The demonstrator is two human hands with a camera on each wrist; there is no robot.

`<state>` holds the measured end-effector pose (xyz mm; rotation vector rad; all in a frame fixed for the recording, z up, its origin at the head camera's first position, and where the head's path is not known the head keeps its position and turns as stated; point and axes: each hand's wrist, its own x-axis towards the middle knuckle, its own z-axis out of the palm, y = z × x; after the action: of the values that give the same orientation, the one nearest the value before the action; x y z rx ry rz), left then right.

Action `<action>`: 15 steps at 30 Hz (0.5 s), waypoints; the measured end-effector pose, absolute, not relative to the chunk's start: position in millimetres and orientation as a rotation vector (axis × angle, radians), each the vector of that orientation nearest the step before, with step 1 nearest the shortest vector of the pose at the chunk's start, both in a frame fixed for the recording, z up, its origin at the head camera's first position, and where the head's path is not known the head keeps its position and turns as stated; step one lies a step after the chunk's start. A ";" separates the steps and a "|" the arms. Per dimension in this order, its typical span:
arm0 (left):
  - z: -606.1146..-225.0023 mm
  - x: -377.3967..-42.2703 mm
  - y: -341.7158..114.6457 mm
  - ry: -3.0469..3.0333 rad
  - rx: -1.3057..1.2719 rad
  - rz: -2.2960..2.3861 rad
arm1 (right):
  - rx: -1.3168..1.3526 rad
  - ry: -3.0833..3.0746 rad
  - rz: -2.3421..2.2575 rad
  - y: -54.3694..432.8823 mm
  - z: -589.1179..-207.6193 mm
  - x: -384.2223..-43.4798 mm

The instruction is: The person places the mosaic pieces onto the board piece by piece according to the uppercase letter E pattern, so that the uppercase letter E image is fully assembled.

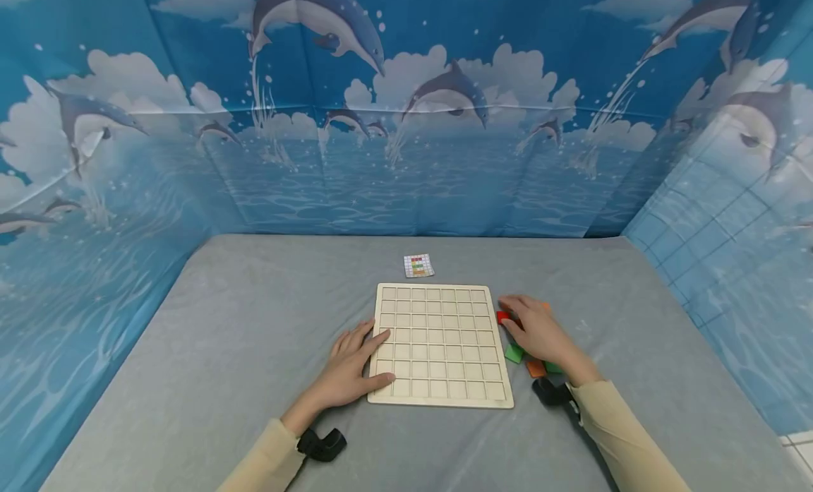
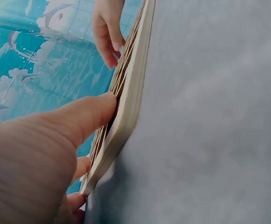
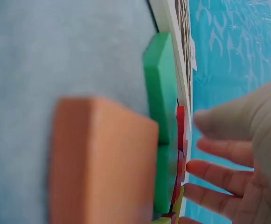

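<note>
A pale wooden board [image 1: 441,344] with a grid of square cells lies flat on the table. My left hand [image 1: 346,372] rests at its left edge, thumb and fingertips on the frame; the thumb [image 2: 91,114] presses on the edge in the left wrist view. To the right of the board, my right hand [image 1: 540,330] reaches over loose coloured tiles, its thumb and fingers apart. Its fingertips are close to a red tile [image 1: 502,317] beside the board. A green tile [image 3: 163,79] and an orange tile [image 3: 121,163] lie nearer the right wrist camera. The hand hides part of the pile.
A small card [image 1: 418,265] with a coloured grid pattern lies behind the board. Another green tile [image 1: 514,353] and an orange tile [image 1: 536,368] sit by the board's right edge. A grey cloth [image 1: 267,287] covers the table, and a dolphin-print curtain [image 1: 406,174] hangs around it.
</note>
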<state>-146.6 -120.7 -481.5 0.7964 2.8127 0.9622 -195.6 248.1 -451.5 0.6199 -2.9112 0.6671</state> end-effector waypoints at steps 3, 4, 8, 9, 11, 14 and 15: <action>-483.1 -146.5 -119.7 2.836 0.779 0.992 | 0.601 -2.903 0.592 248.6 -452.0 -199.2; -483.7 -146.6 -119.4 2.843 0.773 1.009 | 0.593 -2.901 0.576 249.1 -452.3 -200.3; -485.6 -147.4 -118.6 2.872 0.760 1.098 | 0.575 -2.896 0.580 251.3 -452.9 -204.5; -485.9 -147.5 -118.4 2.875 0.757 1.123 | 0.578 -2.892 0.593 251.8 -452.8 -205.0; -486.1 -148.0 -118.0 2.883 0.753 1.149 | 0.591 -2.881 0.622 252.9 -452.8 -205.4; -485.7 -148.4 -117.9 2.887 0.754 1.170 | 0.608 -2.867 0.656 254.0 -452.9 -204.7; -485.8 -148.6 -118.0 2.890 0.755 1.169 | 0.615 -2.865 0.662 254.5 -452.9 -204.5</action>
<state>-148.6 -118.0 -485.8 0.7555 2.8905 1.1694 -204.5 254.5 -452.9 0.6148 -2.8646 0.6615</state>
